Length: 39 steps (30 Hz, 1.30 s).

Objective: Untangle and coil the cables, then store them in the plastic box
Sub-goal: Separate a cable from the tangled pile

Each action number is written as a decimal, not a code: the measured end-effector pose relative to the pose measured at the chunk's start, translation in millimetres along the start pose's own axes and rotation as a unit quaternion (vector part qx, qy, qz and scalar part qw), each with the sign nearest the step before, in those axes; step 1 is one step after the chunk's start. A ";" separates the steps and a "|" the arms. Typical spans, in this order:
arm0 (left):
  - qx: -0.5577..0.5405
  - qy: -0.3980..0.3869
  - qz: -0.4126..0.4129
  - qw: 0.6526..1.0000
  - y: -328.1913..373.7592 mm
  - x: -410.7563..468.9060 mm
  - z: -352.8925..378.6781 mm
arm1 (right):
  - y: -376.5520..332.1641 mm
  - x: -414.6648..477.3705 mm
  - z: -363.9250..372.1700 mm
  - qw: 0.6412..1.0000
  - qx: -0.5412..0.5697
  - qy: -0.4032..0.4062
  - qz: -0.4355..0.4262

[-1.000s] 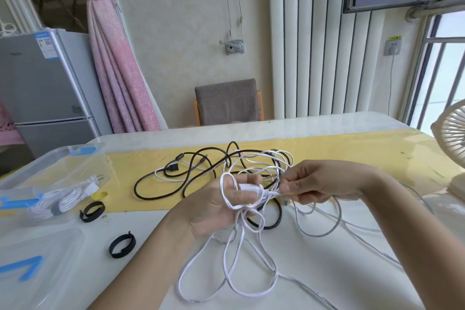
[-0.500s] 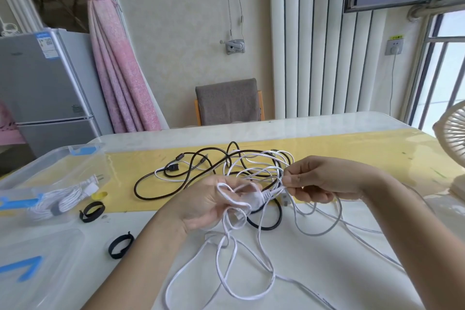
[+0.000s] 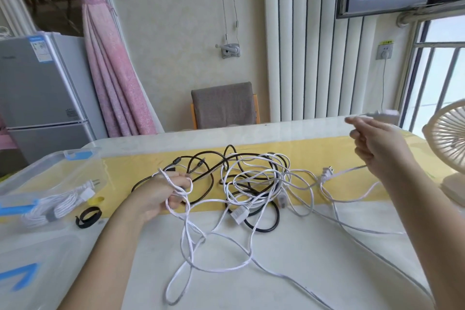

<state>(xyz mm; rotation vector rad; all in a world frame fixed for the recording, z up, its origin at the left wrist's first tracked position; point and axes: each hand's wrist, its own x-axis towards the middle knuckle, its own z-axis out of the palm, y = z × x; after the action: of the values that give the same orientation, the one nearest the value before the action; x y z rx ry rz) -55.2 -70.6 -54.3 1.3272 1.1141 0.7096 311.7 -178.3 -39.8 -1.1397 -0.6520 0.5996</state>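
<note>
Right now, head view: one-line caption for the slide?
Left hand grips white cable loops while right hand pulls a cable end away from the tangle on the table.

Bright daylight floods in from the window [image 3: 442, 65] at the right edge of the frame, where the panes are blown out to near white. The pale table [image 3: 289, 259] in the lower half is evenly lit, with only faint, soft shadows. A glossy sheen lies across its far edge near mid-frame. The right hand [image 3: 377, 148], raised at the right, is smeared by motion blur. Wide-angle distortion bows the vertical lines toward the left and right edges. The centre is reasonably sharp.
</note>
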 end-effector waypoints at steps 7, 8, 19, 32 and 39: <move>-0.184 -0.028 0.015 0.982 4.1 0.1 3.3 | -25.0 -19.2 -0.1 0.864 -0.482 -0.143 0.006; -0.162 0.013 0.029 0.986 3.8 1.0 5.1 | -28.2 -22.8 -1.8 0.817 -0.549 -0.174 0.029; 0.253 0.156 0.028 0.954 -5.5 4.0 -16.0 | -21.4 -48.8 33.1 0.777 -0.608 -0.101 -0.126; 0.205 0.336 0.327 0.859 1.3 -7.1 -3.2 | 44.2 -68.6 102.5 0.614 -0.725 -0.277 -0.142; 0.352 0.039 0.349 0.867 -25.3 2.8 64.7 | 24.4 -65.5 92.3 0.655 -0.673 -0.332 -0.094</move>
<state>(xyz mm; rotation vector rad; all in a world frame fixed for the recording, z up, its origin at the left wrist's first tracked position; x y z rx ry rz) 0.4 -97.0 -86.5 2.4175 0.9763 0.9164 197.6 -161.0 -47.9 -2.1919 -2.0429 0.2447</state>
